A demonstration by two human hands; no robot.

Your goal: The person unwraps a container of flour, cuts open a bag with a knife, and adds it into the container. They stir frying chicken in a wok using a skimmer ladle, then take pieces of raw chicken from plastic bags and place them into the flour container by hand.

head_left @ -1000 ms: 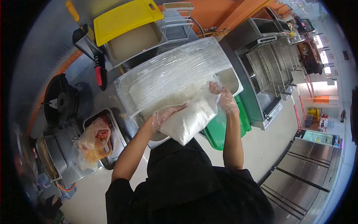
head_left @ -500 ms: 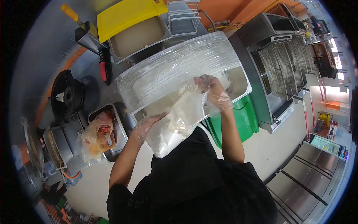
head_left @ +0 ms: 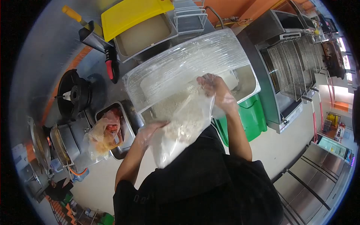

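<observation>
A clear plastic bag (head_left: 180, 131) with white flour-like powder in it hangs between my hands, slanting down toward my apron. My right hand (head_left: 217, 90), in a thin clear glove, is closed on the bag's upper end, over the pan. On the bag's left side, my left hand (head_left: 148, 133), also gloved, grips the plastic; its fingers are partly hidden. Behind the bag is a large metal pan (head_left: 256, 91) holding pale powder (head_left: 165, 107). Cling film (head_left: 195, 50) covers the pan's far part.
A yellow board (head_left: 131, 17) lies partly over a tray of pale contents (head_left: 144, 35). To the left, a metal pan (head_left: 128, 129) holds a bag of reddish food (head_left: 108, 131). A green bin (head_left: 247, 120) stands below right, beside a fryer with wire baskets (head_left: 287, 67).
The view has shifted, so the surroundings appear farther right. The bag's lower end hangs slightly lower and its powder looks more spread. Both hands keep their hold.
</observation>
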